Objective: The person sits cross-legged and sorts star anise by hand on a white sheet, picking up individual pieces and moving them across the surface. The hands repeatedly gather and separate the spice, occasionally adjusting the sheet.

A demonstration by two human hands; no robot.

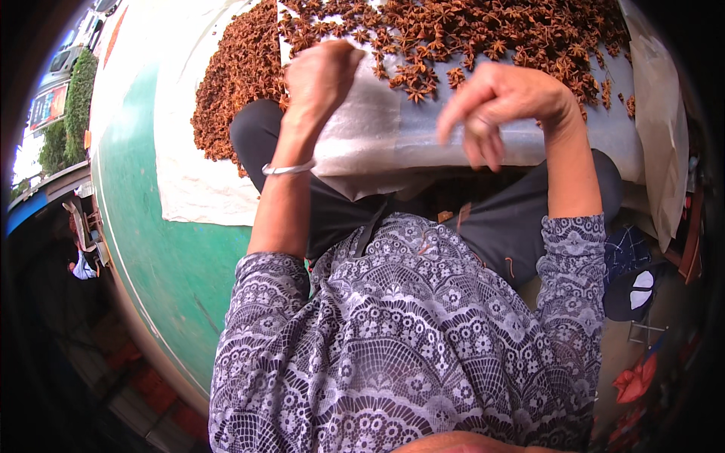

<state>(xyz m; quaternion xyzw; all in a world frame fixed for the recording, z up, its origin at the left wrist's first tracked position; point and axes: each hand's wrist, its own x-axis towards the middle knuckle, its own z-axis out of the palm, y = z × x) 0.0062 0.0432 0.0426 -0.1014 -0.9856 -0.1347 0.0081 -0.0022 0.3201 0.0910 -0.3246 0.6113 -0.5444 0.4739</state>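
My left hand [323, 73], a silver bangle [289, 168] on its wrist, is curled above the near left end of the work surface. Its fingertips face away from me, so whatever they may hold is hidden. Blurred by motion, my right hand [493, 107] hangs over the near edge with fingers apart and nothing visible in them. Dried star anise [487, 34] is spread in a loose layer beyond both hands. Several pieces [416, 82] lie nearer, between the hands. Beneath them is a pale, shiny sheet [368, 124] that bends down over the near edge.
A large heap of star anise [241, 85] rests on white cloth [187, 187] to the left, over a green floor [164, 266]. Plastic sheeting [660, 130] drapes the surface's right side. A dark cap [631, 294] and a red bag [634, 379] are at right. A person [84, 266] is far left.
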